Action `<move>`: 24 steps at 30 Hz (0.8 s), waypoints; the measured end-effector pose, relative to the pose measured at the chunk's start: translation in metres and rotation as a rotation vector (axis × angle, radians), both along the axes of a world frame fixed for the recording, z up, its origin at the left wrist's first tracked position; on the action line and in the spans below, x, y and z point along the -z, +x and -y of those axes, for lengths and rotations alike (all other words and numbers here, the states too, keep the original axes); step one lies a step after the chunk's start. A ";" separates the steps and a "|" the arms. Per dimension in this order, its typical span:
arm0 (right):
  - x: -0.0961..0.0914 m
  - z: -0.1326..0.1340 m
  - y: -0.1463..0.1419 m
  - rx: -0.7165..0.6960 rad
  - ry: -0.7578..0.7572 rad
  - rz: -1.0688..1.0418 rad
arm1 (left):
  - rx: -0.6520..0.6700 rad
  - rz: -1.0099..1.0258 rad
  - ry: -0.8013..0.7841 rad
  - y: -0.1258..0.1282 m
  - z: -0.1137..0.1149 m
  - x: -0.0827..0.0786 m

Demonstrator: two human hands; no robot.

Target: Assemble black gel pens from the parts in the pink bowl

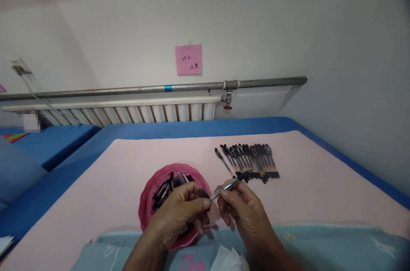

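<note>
Both my hands meet in front of me on a slim pen (pixel 228 186) with a clear barrel, held at a slant. Its dark end points up and right. My right hand (pixel 245 209) pinches the barrel between thumb and fingers. The thumb and fingers of my left hand (pixel 177 211) close at the pen's lower left end, where a small dark piece shows; I cannot tell whether it is a cap. Behind my left hand, a pink bowl (pixel 143 202) holds several black pens (pixel 163 192). Beyond my right hand, more black-capped pens (pixel 253 157) lie side by side in a row.
A pale pink cover (pixel 320 185) lies over the blue-edged table (pixel 198 129). Teal patterned cloth (pixel 307 245) and a white tissue (pixel 228 259) are closest to me. Behind the table are a white radiator (pixel 160 113), a metal pipe (pixel 128 91) and a red-handled valve (pixel 227 107).
</note>
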State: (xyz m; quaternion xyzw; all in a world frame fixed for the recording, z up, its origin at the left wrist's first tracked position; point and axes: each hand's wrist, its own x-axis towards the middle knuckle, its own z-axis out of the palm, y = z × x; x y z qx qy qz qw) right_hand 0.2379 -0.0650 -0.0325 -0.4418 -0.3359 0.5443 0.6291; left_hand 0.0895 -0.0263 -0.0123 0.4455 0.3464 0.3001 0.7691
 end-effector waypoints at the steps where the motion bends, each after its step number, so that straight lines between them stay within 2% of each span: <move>1: 0.000 0.000 0.000 0.003 0.002 -0.005 | 0.005 0.009 -0.014 0.000 0.000 0.000; 6: -0.002 0.000 0.000 0.006 -0.001 -0.021 | 0.110 0.042 -0.076 0.001 0.003 0.001; 13: -0.004 -0.001 -0.001 -0.003 -0.021 -0.037 | -0.017 -0.005 -0.017 0.002 0.001 0.000; 19: -0.006 -0.001 -0.001 -0.019 -0.042 -0.035 | 0.115 0.027 -0.080 0.002 0.002 0.003; 24: -0.005 -0.001 -0.002 -0.036 -0.057 -0.039 | 0.071 0.024 -0.051 0.002 0.001 0.005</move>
